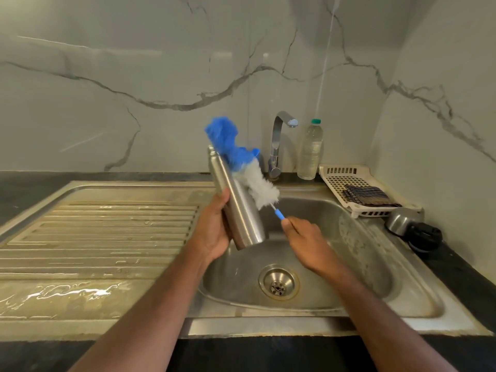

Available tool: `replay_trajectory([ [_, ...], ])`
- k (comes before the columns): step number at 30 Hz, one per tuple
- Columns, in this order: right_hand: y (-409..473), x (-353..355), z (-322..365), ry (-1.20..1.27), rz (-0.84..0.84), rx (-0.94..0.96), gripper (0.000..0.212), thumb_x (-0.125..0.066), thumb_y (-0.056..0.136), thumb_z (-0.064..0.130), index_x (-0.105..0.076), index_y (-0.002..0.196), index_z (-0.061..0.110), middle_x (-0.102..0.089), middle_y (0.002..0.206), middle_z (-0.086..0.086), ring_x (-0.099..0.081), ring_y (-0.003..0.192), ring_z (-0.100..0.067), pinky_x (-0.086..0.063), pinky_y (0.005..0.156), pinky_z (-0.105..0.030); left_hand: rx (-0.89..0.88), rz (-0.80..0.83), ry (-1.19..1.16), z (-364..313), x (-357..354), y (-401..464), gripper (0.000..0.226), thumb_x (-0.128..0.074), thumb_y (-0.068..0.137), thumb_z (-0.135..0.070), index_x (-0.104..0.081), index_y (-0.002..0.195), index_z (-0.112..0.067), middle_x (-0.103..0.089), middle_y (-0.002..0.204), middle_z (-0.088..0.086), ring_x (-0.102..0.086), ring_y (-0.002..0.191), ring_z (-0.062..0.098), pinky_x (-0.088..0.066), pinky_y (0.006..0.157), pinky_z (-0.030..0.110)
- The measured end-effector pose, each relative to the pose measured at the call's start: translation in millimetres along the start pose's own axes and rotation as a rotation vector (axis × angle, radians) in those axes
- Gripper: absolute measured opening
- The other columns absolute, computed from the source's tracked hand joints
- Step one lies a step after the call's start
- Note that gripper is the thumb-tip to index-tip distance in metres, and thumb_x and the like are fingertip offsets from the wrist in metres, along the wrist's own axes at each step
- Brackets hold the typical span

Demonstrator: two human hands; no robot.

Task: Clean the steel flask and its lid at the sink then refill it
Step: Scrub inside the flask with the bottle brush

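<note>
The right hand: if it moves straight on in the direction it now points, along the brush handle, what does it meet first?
Probably the flask. The right hand points up and to the left along the brush, whose bristles lie against the flask held by the left hand. Depth is unclear, so it might pass just beside it.

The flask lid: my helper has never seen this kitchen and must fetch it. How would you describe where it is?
Start at the sink and go to its right rim, just in front of the white tray. The lid lies there on its side: a steel dome joined to a black screw part, unlike the checked cloth in the tray.
</note>
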State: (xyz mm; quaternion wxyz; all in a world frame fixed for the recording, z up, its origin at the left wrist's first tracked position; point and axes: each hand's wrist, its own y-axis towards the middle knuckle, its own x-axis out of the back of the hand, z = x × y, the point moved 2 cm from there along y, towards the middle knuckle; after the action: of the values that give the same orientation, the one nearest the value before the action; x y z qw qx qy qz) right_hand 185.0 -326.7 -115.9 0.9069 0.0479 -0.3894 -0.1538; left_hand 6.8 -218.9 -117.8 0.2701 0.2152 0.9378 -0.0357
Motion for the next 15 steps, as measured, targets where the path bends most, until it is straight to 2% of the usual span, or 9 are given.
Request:
replay_trajectory([
  [2, 4.3, -12.5, 12.2, -0.022, -0.081, 0.01, 0.035, -0.033, 0.109, 0.036, -0.048, 0.079, 0.024, -0.053, 0.075, 0.007, -0.047, 0.076, -0.015, -0.033, 0.064, -0.033, 0.031, -0.015, -0.012, 6.9, -7.9, -3.0, 0.059, -0.064, 0.093, -0.046, -0.056, 0.14, -0.012, -0.064, 0.134, 0.02, -0.066, 0.117, 0.033, -0.056, 0.091, 0.046],
  [3, 3.5, -12.6, 11.8, -0.029, -0.068, 0.009, 0.036, -0.033, 0.109, 0.036, -0.048, 0.078, 0.024, -0.053, 0.075, 0.007, -0.049, 0.076, -0.016, -0.035, 0.064, -0.033, 0.039, -0.031, -0.03, 7.1, -8.9, -3.6, 0.06, -0.066, 0.09, -0.047, -0.057, 0.139, -0.012, -0.066, 0.131, 0.02, -0.068, 0.114, 0.032, -0.056, 0.09, 0.046],
  [5, -4.4, -1.2, -0.3, 0.015, 0.043, -0.024, 0.039, -0.036, 0.108, 0.036, -0.049, 0.074, 0.022, -0.053, 0.068, 0.006, -0.049, 0.065, -0.013, -0.038, 0.062, -0.033, 0.06, -0.073, -0.072, 4.8, -5.5, -1.6, 0.065, -0.074, 0.083, -0.048, -0.057, 0.137, -0.014, -0.07, 0.124, 0.017, -0.07, 0.11, 0.033, -0.058, 0.088, 0.047],
  [7, -17.7, 15.1, -14.1, 0.17, 0.23, -0.139, 0.039, -0.037, 0.108, 0.036, -0.049, 0.075, 0.019, -0.047, 0.06, 0.007, -0.039, 0.05, -0.008, -0.033, 0.051, -0.027, 0.093, -0.139, -0.119, -0.5, 2.7, 1.9, 0.063, -0.08, 0.079, -0.043, -0.056, 0.133, -0.019, -0.072, 0.122, 0.015, -0.07, 0.11, 0.036, -0.058, 0.091, 0.052],
  [9, -23.3, 23.8, -21.2, 0.265, 0.348, -0.24, 0.037, -0.036, 0.109, 0.036, -0.049, 0.079, 0.019, -0.043, 0.057, 0.008, -0.033, 0.047, -0.008, -0.028, 0.046, -0.024, 0.074, -0.209, -0.165, -3.9, 10.8, 4.9, 0.057, -0.081, 0.079, -0.037, -0.056, 0.127, -0.021, -0.071, 0.121, 0.014, -0.069, 0.11, 0.035, -0.056, 0.094, 0.053],
  [12, -9.0, 9.3, -7.2, 0.146, 0.259, -0.128, 0.038, -0.035, 0.108, 0.034, -0.048, 0.075, 0.02, -0.046, 0.06, 0.007, -0.039, 0.052, -0.01, -0.032, 0.053, -0.028, 0.065, -0.211, -0.21, -1.6, 9.5, 3.5, 0.048, -0.074, 0.089, -0.037, -0.055, 0.129, -0.018, -0.069, 0.122, 0.015, -0.069, 0.112, 0.035, -0.054, 0.098, 0.054],
  [15, 4.6, -16.4, 12.8, -0.081, 0.075, 0.029, 0.04, -0.032, 0.109, 0.037, -0.045, 0.073, 0.023, -0.052, 0.071, 0.007, -0.05, 0.071, -0.017, -0.035, 0.065, -0.034, 0.105, -0.196, -0.157, 6.8, 2.6, 3.2, 0.046, -0.062, 0.096, -0.041, -0.06, 0.133, -0.013, -0.072, 0.122, 0.016, -0.07, 0.11, 0.033, -0.057, 0.09, 0.048],
])
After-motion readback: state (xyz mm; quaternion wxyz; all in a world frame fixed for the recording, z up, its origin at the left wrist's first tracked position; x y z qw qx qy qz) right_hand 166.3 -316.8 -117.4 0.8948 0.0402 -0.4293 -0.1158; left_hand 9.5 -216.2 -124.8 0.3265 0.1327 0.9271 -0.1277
